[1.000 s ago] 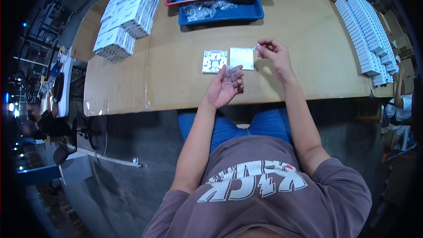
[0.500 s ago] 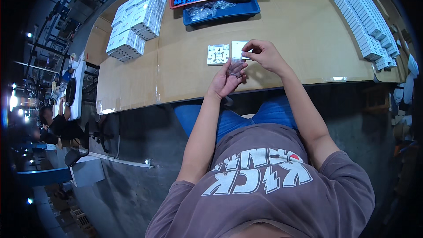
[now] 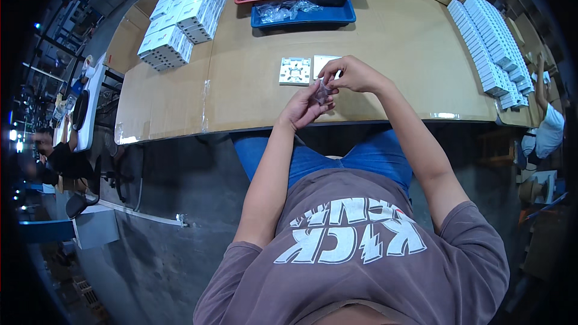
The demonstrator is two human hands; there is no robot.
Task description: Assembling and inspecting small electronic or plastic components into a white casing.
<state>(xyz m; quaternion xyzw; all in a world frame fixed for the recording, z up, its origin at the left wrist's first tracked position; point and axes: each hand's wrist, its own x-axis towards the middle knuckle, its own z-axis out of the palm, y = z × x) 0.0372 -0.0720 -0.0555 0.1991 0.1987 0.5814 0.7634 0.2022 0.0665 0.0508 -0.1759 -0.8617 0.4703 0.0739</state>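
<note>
Left hand (image 3: 304, 107) grips a clear bag (image 3: 323, 94); right hand (image 3: 350, 74) pinches beside it, its hold unclear. Tray (image 3: 295, 71) and plate (image 3: 323, 62) lie side by side, unjoined, unbagged.

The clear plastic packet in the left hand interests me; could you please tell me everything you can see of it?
The clear plastic packet is small and see-through, apparently thin, with a faint purplish tint. It sits among the thumb and fingers of the left hand, above the near part of the cardboard-covered table. The right hand is at its upper end, its fingertips touching it or nearly so. Fingers hide part of it; its contents, and whether it is open, cannot be made out.
</note>
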